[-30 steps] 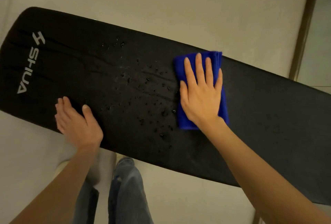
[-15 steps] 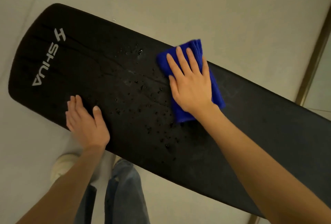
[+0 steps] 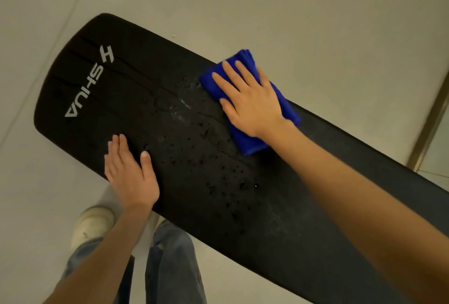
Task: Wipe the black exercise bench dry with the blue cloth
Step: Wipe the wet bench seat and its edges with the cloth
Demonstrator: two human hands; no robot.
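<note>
The black exercise bench [image 3: 97,114] runs from upper left to lower right, with grey lettering at its rounded left end. Water drops [image 3: 213,163] speckle its middle. A folded blue cloth [image 3: 250,143] lies flat on the bench near the far edge. My right hand [image 3: 250,102] presses on the cloth with straight, spread fingers. My left hand [image 3: 131,172] rests flat on the near edge of the bench, left of the wet patch, fingers straight.
Pale tiled floor [image 3: 315,12] surrounds the bench. My jeans-clad legs [image 3: 170,267] and a white shoe [image 3: 92,226] stand just below the bench's near edge. A metal floor strip [image 3: 430,121] runs along the right side.
My right hand has slid the blue cloth leftward along the far side of the bench into the wet patch. The left hand has stayed on the near edge.
</note>
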